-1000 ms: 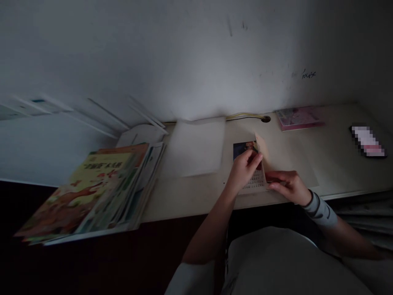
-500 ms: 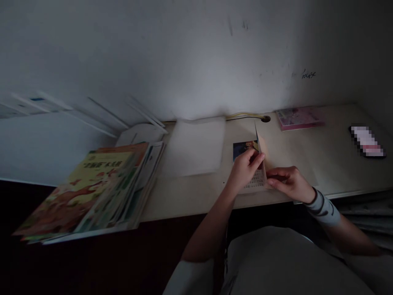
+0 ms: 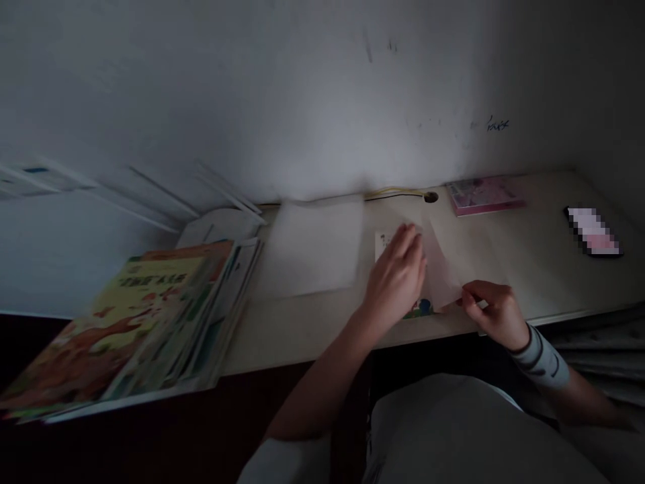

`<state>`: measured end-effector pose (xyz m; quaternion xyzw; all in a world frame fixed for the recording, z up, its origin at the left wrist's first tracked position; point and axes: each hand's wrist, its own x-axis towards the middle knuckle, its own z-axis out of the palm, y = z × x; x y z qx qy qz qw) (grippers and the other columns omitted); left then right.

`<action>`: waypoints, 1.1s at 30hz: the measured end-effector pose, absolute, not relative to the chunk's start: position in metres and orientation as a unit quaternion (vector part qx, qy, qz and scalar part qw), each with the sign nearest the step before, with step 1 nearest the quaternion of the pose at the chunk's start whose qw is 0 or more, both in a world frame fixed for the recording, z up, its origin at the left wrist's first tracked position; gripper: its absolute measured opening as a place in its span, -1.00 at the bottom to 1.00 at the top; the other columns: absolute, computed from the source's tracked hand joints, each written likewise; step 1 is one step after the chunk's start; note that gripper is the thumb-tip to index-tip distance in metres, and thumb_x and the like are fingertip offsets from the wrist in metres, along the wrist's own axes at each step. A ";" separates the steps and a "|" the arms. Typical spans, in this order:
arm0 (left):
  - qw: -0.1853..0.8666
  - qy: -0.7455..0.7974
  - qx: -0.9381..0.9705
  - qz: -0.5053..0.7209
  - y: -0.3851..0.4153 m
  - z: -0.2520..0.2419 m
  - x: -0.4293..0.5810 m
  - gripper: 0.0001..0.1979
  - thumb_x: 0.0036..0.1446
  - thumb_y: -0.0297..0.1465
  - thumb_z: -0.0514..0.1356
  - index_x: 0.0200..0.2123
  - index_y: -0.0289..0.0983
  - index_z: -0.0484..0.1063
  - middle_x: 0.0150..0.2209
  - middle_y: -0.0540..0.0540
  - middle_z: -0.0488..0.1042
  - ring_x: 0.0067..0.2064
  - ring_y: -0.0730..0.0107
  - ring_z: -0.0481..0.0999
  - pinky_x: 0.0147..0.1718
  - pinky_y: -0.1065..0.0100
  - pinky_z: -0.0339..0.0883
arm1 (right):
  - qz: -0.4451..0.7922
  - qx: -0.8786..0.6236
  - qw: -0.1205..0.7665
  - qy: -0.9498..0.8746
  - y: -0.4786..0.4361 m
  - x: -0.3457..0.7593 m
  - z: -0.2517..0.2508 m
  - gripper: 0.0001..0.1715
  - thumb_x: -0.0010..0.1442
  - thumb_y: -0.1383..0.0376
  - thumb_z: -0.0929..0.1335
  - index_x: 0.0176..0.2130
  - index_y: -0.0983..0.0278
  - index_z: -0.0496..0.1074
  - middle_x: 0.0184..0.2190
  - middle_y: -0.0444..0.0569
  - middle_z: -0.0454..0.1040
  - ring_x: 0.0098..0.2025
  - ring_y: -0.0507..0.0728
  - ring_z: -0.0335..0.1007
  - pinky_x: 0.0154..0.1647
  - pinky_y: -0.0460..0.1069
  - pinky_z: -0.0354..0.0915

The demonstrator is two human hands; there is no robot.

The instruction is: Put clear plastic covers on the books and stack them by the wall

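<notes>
A small thin booklet (image 3: 439, 272) lies open on the pale desk (image 3: 534, 269) in front of me. My left hand (image 3: 396, 277) rests flat on its left page, fingers stretched out over it. My right hand (image 3: 494, 310) pinches the lower right corner of the pale right page near the desk's front edge. A bit of coloured print shows below my left hand.
A slanting stack of picture books (image 3: 136, 323) overhangs the desk's left end. White sheets (image 3: 315, 245) lie left of the booklet. A pink book (image 3: 484, 194) and a blurred-out item (image 3: 592, 230) sit at the right; a cable hole (image 3: 430, 197) is by the wall.
The page that stood upright has been laid down to the right. My left hand went from pinching the page to lying flat on the left side; my right hand slid right.
</notes>
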<state>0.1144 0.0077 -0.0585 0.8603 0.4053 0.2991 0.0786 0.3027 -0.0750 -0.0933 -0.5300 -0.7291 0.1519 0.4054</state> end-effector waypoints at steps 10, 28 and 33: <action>0.075 0.344 0.935 0.042 0.028 -0.098 0.179 -0.38 0.22 -0.11 -0.03 0.24 -0.35 0.06 0.34 -0.26 -0.09 0.35 -0.02 -0.20 0.20 -0.15 -0.11 | 0.029 -0.635 0.206 -0.744 -0.076 0.349 -0.117 -0.66 0.28 0.24 0.17 -0.36 0.30 0.43 -0.40 0.04 0.53 -0.41 0.09 0.44 -0.40 -0.06 0.24; 0.029 0.291 0.956 -0.021 0.026 -0.113 0.198 -0.59 0.21 -0.32 -0.04 0.05 -0.38 0.33 0.17 -0.28 0.27 0.25 0.01 0.10 0.17 -0.25 -0.15 | -0.101 -0.619 0.092 -0.774 -0.055 0.375 -0.169 -0.35 0.25 0.00 0.19 0.10 0.44 0.29 0.13 0.30 0.30 0.18 0.31 0.18 0.15 0.23 0.08; 0.045 0.280 0.959 -0.023 0.026 -0.104 0.197 -0.67 0.21 -0.35 -0.03 -0.06 -0.32 0.41 0.08 -0.23 0.36 0.20 0.08 0.18 0.16 -0.20 -0.09 | -0.078 -0.614 0.071 -0.782 -0.038 0.379 -0.156 -0.43 0.27 0.08 0.20 0.10 0.42 0.30 0.16 0.26 0.27 0.20 0.30 0.16 0.15 0.20 0.10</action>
